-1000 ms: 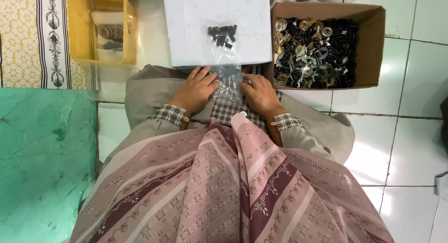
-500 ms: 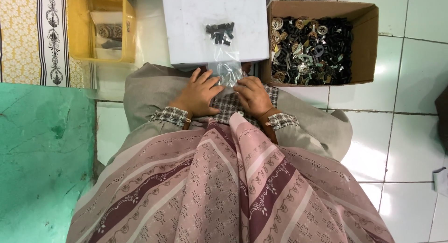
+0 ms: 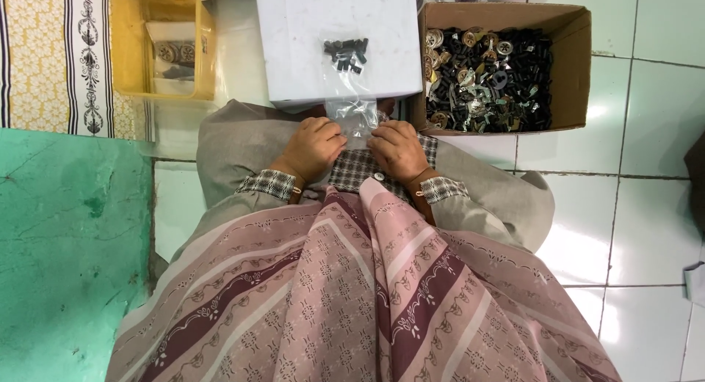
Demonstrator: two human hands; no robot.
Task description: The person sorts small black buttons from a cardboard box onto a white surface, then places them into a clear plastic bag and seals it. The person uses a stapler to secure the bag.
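My left hand (image 3: 317,146) and my right hand (image 3: 396,148) both pinch the near end of a small clear plastic bag (image 3: 354,110) over my lap. The bag lies stretched across the front edge of a white box lid (image 3: 294,30). A little heap of small black parts (image 3: 346,52) rests at the bag's far end on the lid. The fingertips of both hands are curled on the plastic, close together.
A cardboard box (image 3: 573,66) full of black and silver metal parts stands to the right. A yellow tray (image 3: 125,52) with a few parts is at the left. A green mat (image 3: 66,242) lies at the left, white floor tiles (image 3: 646,206) at the right.
My hands have drawn closer together and lifted the bag's near end; the bag now stretches up toward the black parts on the lid.
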